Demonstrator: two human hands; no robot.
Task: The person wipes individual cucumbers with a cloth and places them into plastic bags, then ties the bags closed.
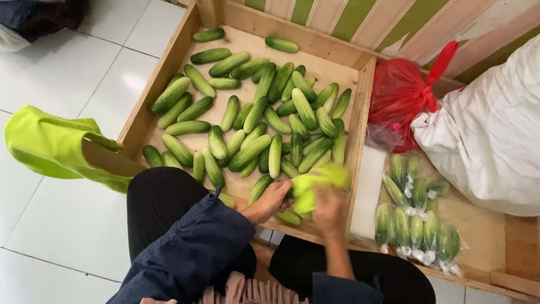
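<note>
fingers of both hands (304,202) grip a yellow-green net (318,183) over loose cucumbers (247,121), bagged cucumbers (416,225) just beside.

Green cucumbers (247,118), red bag (400,95), yellow-green cloth (318,183).

cucumbers (256,121) crowd tray (160,76) — far corners bare, wooden walls around

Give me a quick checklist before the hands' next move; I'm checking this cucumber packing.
1. Left hand on a loose green cucumber: ok, fingers touch it.
2. Right hand gripping the thin yellow-green plastic bag: ok, though blurred.
3. Bag mouth open: cannot tell.
4. Loose cucumbers available in the shallow wooden crate: ok, many.
5. Bagged cucumber packs set apart, right of the crate: ok.
6. Red plastic bag away from the hands: ok.
</note>
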